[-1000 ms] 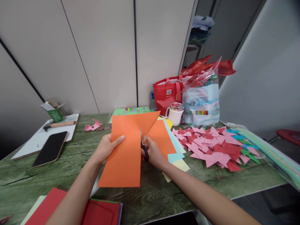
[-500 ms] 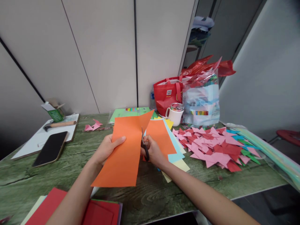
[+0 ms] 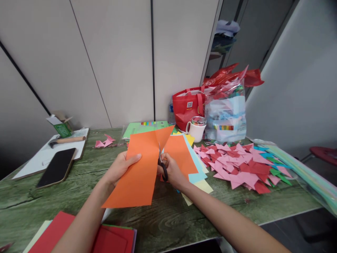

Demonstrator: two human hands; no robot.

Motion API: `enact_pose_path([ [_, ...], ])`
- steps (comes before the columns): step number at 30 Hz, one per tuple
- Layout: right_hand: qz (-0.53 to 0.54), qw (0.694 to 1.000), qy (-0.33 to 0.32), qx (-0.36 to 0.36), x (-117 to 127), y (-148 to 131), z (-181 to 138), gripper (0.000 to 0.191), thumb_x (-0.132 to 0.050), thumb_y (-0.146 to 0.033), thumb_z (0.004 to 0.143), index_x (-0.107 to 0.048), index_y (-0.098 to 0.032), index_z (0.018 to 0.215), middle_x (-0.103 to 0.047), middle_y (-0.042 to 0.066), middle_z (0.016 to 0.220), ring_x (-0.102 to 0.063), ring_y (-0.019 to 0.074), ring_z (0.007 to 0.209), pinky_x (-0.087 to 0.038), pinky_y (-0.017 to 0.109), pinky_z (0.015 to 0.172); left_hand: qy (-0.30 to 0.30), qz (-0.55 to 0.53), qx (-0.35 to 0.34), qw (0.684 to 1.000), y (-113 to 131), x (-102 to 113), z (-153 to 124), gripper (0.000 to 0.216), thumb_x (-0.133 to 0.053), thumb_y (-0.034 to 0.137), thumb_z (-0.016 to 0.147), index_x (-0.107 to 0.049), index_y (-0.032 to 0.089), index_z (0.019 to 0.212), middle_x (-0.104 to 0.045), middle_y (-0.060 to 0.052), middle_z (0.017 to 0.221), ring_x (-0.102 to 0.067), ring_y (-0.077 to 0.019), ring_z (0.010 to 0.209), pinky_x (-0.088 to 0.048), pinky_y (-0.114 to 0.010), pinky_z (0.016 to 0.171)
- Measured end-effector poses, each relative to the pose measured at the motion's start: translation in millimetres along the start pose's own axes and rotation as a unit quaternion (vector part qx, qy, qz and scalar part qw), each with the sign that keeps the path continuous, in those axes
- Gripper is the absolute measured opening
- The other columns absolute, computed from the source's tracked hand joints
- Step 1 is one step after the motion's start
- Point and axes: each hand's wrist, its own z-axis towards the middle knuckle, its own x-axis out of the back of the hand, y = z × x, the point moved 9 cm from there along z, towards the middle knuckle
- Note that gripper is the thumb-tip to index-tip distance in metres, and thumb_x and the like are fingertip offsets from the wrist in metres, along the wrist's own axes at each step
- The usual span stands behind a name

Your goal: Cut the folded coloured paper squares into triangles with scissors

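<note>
An orange sheet of paper is held up over the table by my left hand, thumb on its near face and fingers behind it. My right hand is closed on black-handled scissors, their blades on a cut that runs along the sheet's right side. The partly cut strip folds outward at the top right. Behind my right hand, another orange sheet lies on light blue and pale yellow sheets.
Pink and red folded paper pieces are heaped at right. A white mug, red bag and filled plastic bag stand behind. Left are a phone and hammer; red paper lies in front.
The orange sheet has tilted slightly, its lower edge rising a little and its top right strip leaning further right. Both hands keep their hold in nearly the same place.
</note>
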Motion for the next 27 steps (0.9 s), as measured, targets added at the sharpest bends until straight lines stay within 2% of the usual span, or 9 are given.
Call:
enact_pose_path([
  [12,-0.003,1.0,0.002,0.005,1.4,0.2,1.4,0.047,-0.07,-0.035,0.054,-0.028,-0.022,0.071,-0.042,-0.013,0.046,-0.039,0.0053,0.038,-0.029,0.017,0.04,0.017,0.02,-0.007,1.0,3.2,0.0,-1.7,0.028,-0.065,0.036,0.063,-0.057,0.014,0.078,-0.064,-0.001,0.056,-0.056,-0.0131,0.042,-0.042,-0.021,0.04],
  [27,-0.001,1.0,0.011,0.005,3.9,2.9,2.9,0.047,-0.071,-0.035,0.052,-0.029,-0.022,0.069,-0.045,-0.012,0.046,-0.042,0.0062,0.039,-0.03,0.017,0.04,0.012,0.013,-0.016,1.0,1.2,2.4,-0.2,0.025,-0.065,0.036,0.065,-0.056,0.016,0.078,-0.065,0.0,0.061,-0.057,-0.0127,0.044,-0.044,-0.022,0.042],
])
